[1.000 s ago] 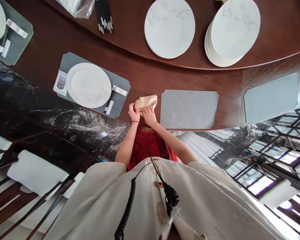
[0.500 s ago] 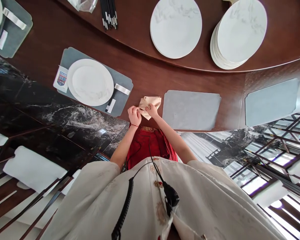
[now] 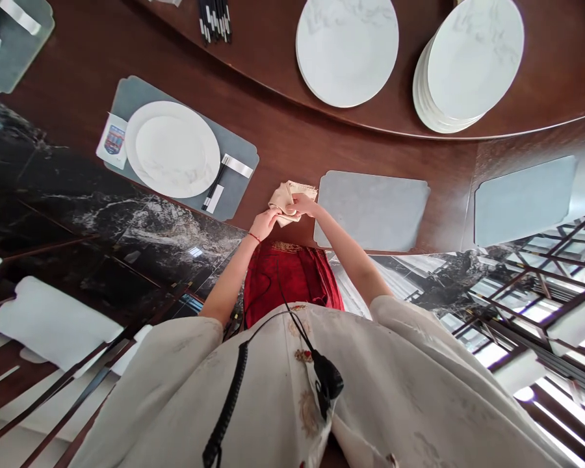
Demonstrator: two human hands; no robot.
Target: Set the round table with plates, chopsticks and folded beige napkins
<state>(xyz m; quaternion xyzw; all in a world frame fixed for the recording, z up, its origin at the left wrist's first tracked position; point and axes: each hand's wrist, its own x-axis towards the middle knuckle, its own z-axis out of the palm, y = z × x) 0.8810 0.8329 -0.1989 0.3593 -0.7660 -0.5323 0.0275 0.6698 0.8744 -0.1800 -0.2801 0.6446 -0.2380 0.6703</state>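
A beige cloth (image 3: 281, 195), bunched and folded over itself, is between my hands at the near edge of the dark wooden table (image 3: 273, 140). My left hand (image 3: 264, 224) is closed on the cloth's lower left corner, thumb and fingers pinched together. My right hand (image 3: 302, 205) grips its right side, fingers curled into the folds; part of the cloth is hidden under them. Just right of the cloth lies a bare grey placemat (image 3: 373, 211). To the left is another grey placemat (image 3: 238, 146) bearing a white plate (image 3: 173, 149) and black chopsticks (image 3: 215, 185).
On the raised round section stand a white plate stack (image 3: 348, 55), a taller tilted stack (image 3: 472, 65) and a bundle of black chopsticks (image 3: 214, 19). A printed white packet (image 3: 113, 140) lies by the left plate. White chairs (image 3: 53, 325) stand on the floor at left.
The cloth is more folded and bunched than before. My right hand has turned over its right side, and my left hand has come in closer at its lower corner. The view shifted slightly.
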